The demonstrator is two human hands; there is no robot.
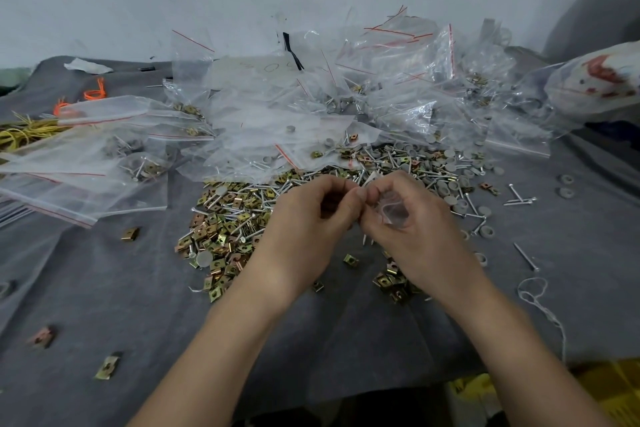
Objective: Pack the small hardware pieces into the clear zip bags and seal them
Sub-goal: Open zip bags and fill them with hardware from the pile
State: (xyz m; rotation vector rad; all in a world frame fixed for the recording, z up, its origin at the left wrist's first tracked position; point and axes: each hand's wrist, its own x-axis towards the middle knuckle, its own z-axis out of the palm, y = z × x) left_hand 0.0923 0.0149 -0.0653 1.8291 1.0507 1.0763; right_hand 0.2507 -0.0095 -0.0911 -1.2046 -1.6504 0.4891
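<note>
We hold the small clear zip bag (pixel 393 213) above the near edge of the hardware heap, between our two hands. Most of it lies crumpled in the curled palm of our right hand (pixel 408 218). Our left hand (pixel 308 218) comes in from the left, and the two hands touch at the thumbs.

The fingers (pixel 349 191) of both hands are curled and pressed together, pinching what we take to be the bag's top edge. That edge appears to run left to right between the two pinches, though the hands hide most of it. The right hand is the nearer to the bag's body, so we judge it the anchor while the left slides along the strip.

The bag is thin, glossy and wrinkled. Two pale tips (pixel 366 240) show just below the hands, probably screws, but we cannot tell whether they are inside it.

Under and beyond the hands, brass-coloured clips (pixel 221 229), silver screws (pixel 270 198) and grey washers (pixel 446 166) lie loose on the grey-covered counter (pixel 104 288). Filled bags (pixel 311 104) with red seal lines are piled on the far side.
</note>
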